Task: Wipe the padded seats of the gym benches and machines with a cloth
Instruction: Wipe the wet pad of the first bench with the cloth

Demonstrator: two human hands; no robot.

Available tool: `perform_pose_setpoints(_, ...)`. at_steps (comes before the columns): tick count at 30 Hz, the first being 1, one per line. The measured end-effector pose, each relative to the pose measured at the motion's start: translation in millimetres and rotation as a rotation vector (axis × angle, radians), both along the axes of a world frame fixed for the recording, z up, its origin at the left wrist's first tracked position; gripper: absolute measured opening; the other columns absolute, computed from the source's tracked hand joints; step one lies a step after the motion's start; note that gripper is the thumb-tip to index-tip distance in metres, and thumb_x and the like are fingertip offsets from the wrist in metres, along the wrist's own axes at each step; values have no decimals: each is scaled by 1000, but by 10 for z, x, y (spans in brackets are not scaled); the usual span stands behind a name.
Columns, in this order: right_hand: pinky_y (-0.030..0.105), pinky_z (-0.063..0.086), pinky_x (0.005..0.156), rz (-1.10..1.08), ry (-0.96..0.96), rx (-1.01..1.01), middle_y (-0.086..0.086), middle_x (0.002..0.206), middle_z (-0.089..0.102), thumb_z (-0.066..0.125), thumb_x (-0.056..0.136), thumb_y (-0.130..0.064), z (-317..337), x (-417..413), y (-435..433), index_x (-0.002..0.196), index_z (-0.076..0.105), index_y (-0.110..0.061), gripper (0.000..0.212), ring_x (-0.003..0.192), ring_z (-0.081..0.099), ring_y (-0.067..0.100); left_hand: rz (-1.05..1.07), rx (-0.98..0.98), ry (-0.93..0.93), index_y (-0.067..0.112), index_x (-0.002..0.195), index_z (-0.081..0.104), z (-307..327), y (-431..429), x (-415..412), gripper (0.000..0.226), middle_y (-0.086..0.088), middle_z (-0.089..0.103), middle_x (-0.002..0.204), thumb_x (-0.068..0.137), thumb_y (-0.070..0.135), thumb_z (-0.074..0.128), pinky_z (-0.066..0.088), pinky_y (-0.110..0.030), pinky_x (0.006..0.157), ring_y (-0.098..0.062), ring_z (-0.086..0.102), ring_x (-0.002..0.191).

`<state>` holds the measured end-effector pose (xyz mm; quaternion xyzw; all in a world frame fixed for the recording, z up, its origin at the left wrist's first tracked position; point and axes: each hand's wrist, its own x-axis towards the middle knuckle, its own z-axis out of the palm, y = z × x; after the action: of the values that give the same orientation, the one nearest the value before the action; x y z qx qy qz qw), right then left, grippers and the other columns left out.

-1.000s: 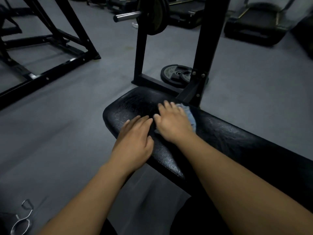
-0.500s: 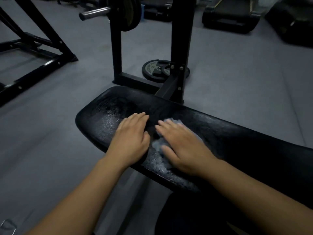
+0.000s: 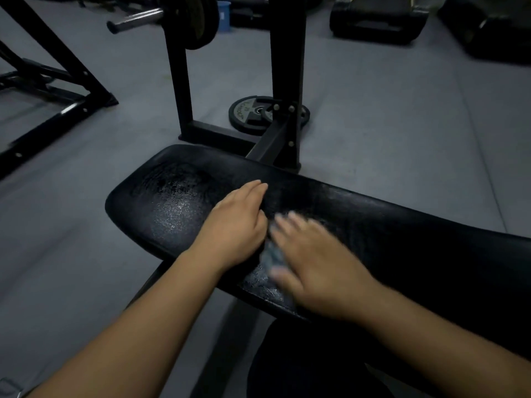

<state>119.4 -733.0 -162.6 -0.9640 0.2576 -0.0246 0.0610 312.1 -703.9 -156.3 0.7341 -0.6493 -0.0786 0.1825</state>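
Observation:
A black padded bench seat (image 3: 172, 205) runs from centre left to the right edge, its near end shiny and worn. My left hand (image 3: 235, 225) rests flat on the pad with straight fingers. Just to its right, my right hand (image 3: 313, 262) lies blurred with spread fingers, pressing a blue-grey cloth (image 3: 271, 257) onto the pad near its front edge. Most of the cloth is hidden under the palm.
Behind the bench stand two black rack uprights (image 3: 287, 67) with a loaded barbell end (image 3: 138, 20). Weight plates (image 3: 253, 113) lie on the grey floor. A black machine frame (image 3: 57, 110) is at left, and treadmills (image 3: 376, 21) sit at the back.
My right hand has slid the cloth along the pad toward me and to the right, now blurred with motion. My left hand has stayed flat on the pad.

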Motion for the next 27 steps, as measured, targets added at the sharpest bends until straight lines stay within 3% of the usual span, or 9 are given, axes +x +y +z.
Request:
perform_pose_setpoints(3, 40, 16, 122, 107, 27, -14, 3, 162, 29, 22, 100, -65, -21, -448, 272, 152, 40, -16, 74, 151, 22, 20, -9, 19, -23, 17, 152, 36, -28, 26, -53, 60, 1, 33, 159, 94, 31, 32, 22, -35, 120, -15, 29, 145)
perform_pose_setpoints(6, 41, 9, 124, -137, -3, 8, 1, 166, 16, 1, 93, -73, 1, -395, -337, 157, 28, -19, 87, 153, 7, 18, -28, 63, -71, 22, 152, 34, -52, -17, -207, 59, 5, 30, 160, 95, 33, 32, 19, -42, 121, -13, 25, 147)
perform_pose_setpoints(10, 44, 12, 123, -410, 5, -54, 7, 166, 15, 28, 102, -55, -67, -124, -1090, 154, 29, -16, 65, 153, 9, 25, -87, 15, -92, 20, 149, 40, -45, -140, -494, 63, 2, 37, 157, 88, 35, 29, 21, -42, 121, -17, 32, 144)
perform_pose_setpoints(14, 40, 18, 123, -203, -85, -12, 11, 157, 36, 36, 98, -43, -79, -219, -581, 151, 34, -10, 62, 147, 29, 27, -148, -33, -31, 13, 145, 46, -49, -248, -637, 72, -5, 44, 152, 83, 38, 20, 26, -38, 120, -20, 37, 141)
perform_pose_setpoints(18, 37, 12, 125, 59, -10, 21, 4, 163, 28, 27, 101, -55, 6, -728, 113, 154, 35, -14, 67, 152, 20, 19, -145, -5, -8, 15, 149, 41, -76, -232, -673, 65, -1, 41, 155, 91, 39, 22, 23, -37, 120, -16, 33, 144)
perform_pose_setpoints(20, 39, 19, 123, 96, 6, -5, 4, 160, 34, 31, 101, -55, 12, -905, 29, 152, 40, -14, 65, 149, 28, 19, -141, 29, -42, 19, 149, 41, -79, -212, -719, 67, 2, 40, 155, 91, 44, 18, 22, -41, 120, -16, 31, 145)
perform_pose_setpoints(23, 43, 39, 113, -137, -77, 6, 12, 144, 53, 33, 96, -55, 39, -926, -609, 139, 52, -10, 65, 133, 49, 30, -150, 84, -86, 24, 150, 39, -72, -172, -825, 64, 5, 34, 158, 91, 44, 22, 15, -43, 123, -16, 24, 148)
perform_pose_setpoints(27, 39, 42, 98, -414, -52, -32, 5, 132, 58, 31, 96, -54, 30, -758, -1136, 127, 52, -20, 50, 121, 53, 29, -197, 61, -99, 23, 149, 40, -55, -156, -978, 66, 4, 35, 158, 90, 45, 21, 17, -41, 123, -17, 26, 147)
